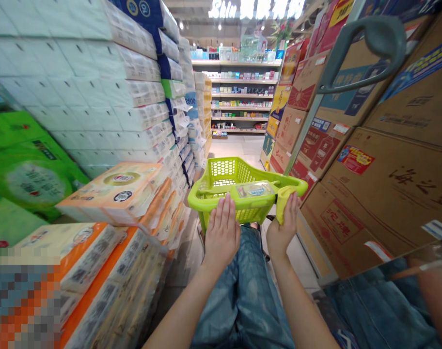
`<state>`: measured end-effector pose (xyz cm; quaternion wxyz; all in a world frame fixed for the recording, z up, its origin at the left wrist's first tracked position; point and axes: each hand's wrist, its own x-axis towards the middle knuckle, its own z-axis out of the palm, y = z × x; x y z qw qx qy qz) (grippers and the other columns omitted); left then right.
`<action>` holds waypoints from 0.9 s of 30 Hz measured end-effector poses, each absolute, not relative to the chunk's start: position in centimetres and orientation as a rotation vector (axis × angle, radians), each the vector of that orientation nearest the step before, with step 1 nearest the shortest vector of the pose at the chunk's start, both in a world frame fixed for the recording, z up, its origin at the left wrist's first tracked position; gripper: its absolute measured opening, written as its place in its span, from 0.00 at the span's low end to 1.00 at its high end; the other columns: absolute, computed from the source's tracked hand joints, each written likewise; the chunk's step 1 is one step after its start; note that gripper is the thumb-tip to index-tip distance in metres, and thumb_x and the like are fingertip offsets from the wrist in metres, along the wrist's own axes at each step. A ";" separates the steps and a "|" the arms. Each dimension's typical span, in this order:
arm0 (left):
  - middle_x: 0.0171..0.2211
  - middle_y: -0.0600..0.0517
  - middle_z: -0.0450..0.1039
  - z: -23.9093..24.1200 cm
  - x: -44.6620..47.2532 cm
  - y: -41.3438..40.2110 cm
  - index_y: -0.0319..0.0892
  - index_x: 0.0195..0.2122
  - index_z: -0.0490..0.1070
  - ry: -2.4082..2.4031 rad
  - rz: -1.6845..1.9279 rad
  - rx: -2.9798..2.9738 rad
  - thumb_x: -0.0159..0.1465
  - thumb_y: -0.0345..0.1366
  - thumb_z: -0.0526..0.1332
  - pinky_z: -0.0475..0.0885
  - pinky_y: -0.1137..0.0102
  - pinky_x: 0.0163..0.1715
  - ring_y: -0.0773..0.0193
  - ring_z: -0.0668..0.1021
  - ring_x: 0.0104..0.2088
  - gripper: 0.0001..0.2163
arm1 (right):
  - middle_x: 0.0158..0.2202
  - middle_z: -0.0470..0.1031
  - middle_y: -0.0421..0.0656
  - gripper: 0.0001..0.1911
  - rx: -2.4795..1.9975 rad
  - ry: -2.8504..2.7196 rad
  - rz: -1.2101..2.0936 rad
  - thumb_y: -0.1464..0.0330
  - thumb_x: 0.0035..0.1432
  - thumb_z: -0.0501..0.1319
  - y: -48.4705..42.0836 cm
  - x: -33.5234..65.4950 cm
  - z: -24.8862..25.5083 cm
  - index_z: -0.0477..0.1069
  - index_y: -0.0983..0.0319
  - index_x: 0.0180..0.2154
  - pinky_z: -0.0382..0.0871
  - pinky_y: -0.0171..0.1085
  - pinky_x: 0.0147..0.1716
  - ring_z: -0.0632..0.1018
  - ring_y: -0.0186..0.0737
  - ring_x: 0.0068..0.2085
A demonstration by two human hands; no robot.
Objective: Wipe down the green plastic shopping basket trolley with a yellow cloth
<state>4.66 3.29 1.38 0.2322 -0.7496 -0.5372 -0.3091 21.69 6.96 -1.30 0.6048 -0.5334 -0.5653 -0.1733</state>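
A lime-green plastic shopping basket (221, 175) sits in front of me at waist height in a shop aisle. My left hand (222, 231) lies flat against its near rim, fingers stretched out and together. My right hand (283, 224) presses a yellow-green cloth (284, 203) against the basket's right near corner, fingers closed over the cloth. A flat clear-wrapped packet (255, 189) lies in the basket near the front rim. My jeans show below the basket.
Stacked tissue packs (130, 97) wall the left side, orange packs (108, 252) lower down. Brown cartons (384, 184) are piled on the right, with a grey handle (373, 39) above them. The aisle floor (239, 148) runs ahead to shelves (243, 97) of goods.
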 end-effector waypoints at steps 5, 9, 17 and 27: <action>0.71 0.39 0.50 1.2 4.5 3.3 0.30 0.71 0.42 -1.466 -0.842 -2.057 0.70 0.33 0.50 0.55 0.56 0.67 0.51 0.51 0.72 0.31 | 0.71 0.55 0.45 0.39 -1.078 -1.563 -0.353 0.80 0.61 0.46 5.1 16.3 -1.1 0.43 0.56 0.71 0.56 0.57 0.67 0.52 0.45 0.72; 0.71 0.39 0.51 1.2 4.2 3.4 0.31 0.71 0.42 -1.452 -0.831 -2.069 0.70 0.33 0.50 0.55 0.56 0.67 0.52 0.51 0.72 0.30 | 0.67 0.64 0.46 0.37 -1.000 -1.705 -0.504 0.81 0.64 0.46 5.2 16.2 -1.7 0.46 0.57 0.71 0.60 0.51 0.67 0.56 0.42 0.71; 0.71 0.40 0.49 1.4 4.6 3.3 0.31 0.72 0.35 -1.463 -0.858 -2.063 0.70 0.32 0.51 0.54 0.56 0.68 0.52 0.51 0.72 0.33 | 0.70 0.57 0.48 0.42 -1.188 -1.464 -0.584 0.82 0.56 0.47 7.3 23.5 -1.7 0.47 0.58 0.71 0.58 0.57 0.66 0.57 0.47 0.71; 0.71 0.39 0.49 1.2 4.6 3.3 0.31 0.72 0.37 -1.467 -0.863 -2.063 0.70 0.32 0.51 0.56 0.55 0.67 0.51 0.52 0.72 0.33 | 0.71 0.55 0.45 0.41 -1.129 -1.563 -0.380 0.82 0.58 0.46 5.0 16.9 -0.5 0.44 0.58 0.71 0.57 0.57 0.67 0.53 0.47 0.72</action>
